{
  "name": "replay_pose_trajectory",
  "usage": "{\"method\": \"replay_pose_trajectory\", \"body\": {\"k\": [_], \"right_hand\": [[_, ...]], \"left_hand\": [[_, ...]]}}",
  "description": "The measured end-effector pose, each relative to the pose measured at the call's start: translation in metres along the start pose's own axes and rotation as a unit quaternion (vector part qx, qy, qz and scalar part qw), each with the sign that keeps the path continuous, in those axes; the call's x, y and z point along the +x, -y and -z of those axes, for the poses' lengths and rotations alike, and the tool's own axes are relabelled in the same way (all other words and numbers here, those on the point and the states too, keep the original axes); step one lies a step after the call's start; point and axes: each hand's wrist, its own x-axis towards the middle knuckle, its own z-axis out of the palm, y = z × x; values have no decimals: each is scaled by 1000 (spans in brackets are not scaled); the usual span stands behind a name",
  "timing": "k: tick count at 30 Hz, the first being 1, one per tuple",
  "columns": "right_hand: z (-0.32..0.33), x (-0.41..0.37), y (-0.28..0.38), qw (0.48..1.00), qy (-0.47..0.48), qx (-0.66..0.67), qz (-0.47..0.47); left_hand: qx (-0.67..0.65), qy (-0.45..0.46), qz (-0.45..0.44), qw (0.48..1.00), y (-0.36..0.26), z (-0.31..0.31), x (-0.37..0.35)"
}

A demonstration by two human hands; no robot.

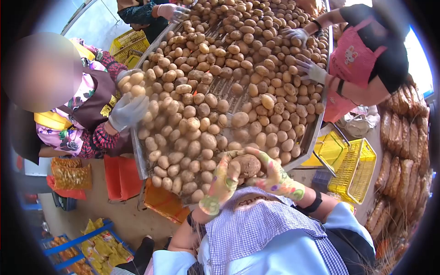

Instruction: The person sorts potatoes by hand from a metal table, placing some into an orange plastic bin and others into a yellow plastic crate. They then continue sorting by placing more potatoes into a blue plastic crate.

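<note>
Both my hands wear patterned gloves at the near edge of a metal sorting table (305, 155) heaped with potatoes (195, 123). Between them is a large brown potato (249, 166). My left hand (221, 181) curves round its left side, with a smaller potato (234, 169) against the fingers. On the other side, my right hand (278, 178) cups the large potato, its fingertips near those of my left hand at the top. The undersides of both potatoes are hidden.
Co-workers' gloved hands reach over the table at left (129, 111), right (311, 70) and top (173, 13). Yellow baskets (355, 172) stand right of the table. Red bags (123, 176) lie at left, stacked potato sacks (403, 137) at far right.
</note>
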Motion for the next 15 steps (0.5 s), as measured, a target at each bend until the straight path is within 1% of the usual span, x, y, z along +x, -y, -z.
{"method": "replay_pose_trajectory", "body": {"k": [1,2,3,4,5,6,8,9,10,12,13,14,15], "right_hand": [[0,-1,1,998,-9,50,-34],[0,-2,2,992,-16,101,-67],[1,-4,6,993,-16,100,-67],[1,-5,14,982,-31,170,-82],[1,-6,18,965,-48,239,-99],[1,-6,16,965,-47,240,-100],[6,-8,7,970,-6,228,-82],[6,-10,2,962,-6,251,-106],[8,-11,4,962,-5,251,-106],[13,-10,11,938,49,322,-120],[13,-12,10,938,50,321,-119],[13,-11,10,932,65,341,-98],[13,-12,8,926,80,362,-78]], "left_hand": [[-106,22,-38,993,5,0,1],[-105,23,-38,993,8,0,3],[61,-19,-164,984,12,1,4],[225,-63,-282,931,6,-1,3],[205,-86,-276,935,-3,-13,-4],[206,-87,-275,935,-5,-12,-4],[363,-47,-341,866,-6,-12,-4],[366,-59,-350,860,-4,-13,-3],[365,-61,-350,860,-6,-14,-4],[298,-47,-323,897,-10,-17,-6],[297,-47,-324,897,-4,-17,-6],[205,-37,-290,934,5,-17,-4],[109,-25,-253,961,10,-17,-3]]}}
